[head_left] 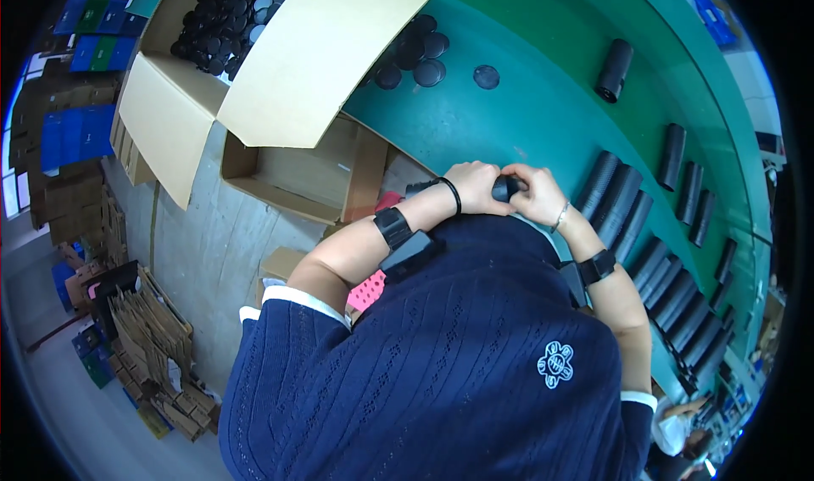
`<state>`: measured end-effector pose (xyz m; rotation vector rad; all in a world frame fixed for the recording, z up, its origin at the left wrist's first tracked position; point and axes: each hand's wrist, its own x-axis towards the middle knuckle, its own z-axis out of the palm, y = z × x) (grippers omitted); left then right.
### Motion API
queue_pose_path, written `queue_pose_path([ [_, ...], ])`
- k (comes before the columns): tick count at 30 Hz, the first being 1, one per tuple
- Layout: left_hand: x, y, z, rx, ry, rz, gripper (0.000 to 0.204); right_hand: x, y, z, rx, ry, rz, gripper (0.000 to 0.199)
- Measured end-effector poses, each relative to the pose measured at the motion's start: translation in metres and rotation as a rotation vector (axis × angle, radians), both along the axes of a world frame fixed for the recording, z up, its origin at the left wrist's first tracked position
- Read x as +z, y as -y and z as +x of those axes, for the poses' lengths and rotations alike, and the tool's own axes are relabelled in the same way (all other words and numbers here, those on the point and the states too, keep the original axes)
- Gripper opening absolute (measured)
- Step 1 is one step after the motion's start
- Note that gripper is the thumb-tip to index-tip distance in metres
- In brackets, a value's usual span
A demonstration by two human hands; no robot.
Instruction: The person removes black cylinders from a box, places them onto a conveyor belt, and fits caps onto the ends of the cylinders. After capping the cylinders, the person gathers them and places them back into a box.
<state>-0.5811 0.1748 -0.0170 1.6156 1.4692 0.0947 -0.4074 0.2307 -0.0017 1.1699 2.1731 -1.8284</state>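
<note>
My left hand (475,186) curls round a dark ribbed tube, whose far left part pokes out beneath my wrist. At the tube's right end, my right hand (538,194) pinches a black round piece (506,187), perhaps a cap; the fingers hide how the two parts meet. Both hands are close together in front of my body, at the near edge of the green table (407,125). Beyond them lies a loose pile of black discs (415,50), with a single disc (486,76) apart to its right.
An open cardboard box (174,82) full of black discs stands at the back left, its flap (318,48) leaning over the table. Below it sits another cardboard box (292,176). Several black tubes (619,197) line the right side. Flattened cardboard (153,328) is stacked at far left.
</note>
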Motion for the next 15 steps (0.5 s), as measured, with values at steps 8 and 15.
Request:
queue_pose_path([
  [8,-0.012,-0.003,-0.014,0.053,0.129,0.050,0.068,-0.032,-0.016,0.019,-0.233,-0.233,-0.253,0.038],
  [15,-0.013,0.010,-0.050,0.248,0.232,0.119,0.081,-0.076,-0.108,-0.023,-0.154,-0.071,0.278,0.037],
])
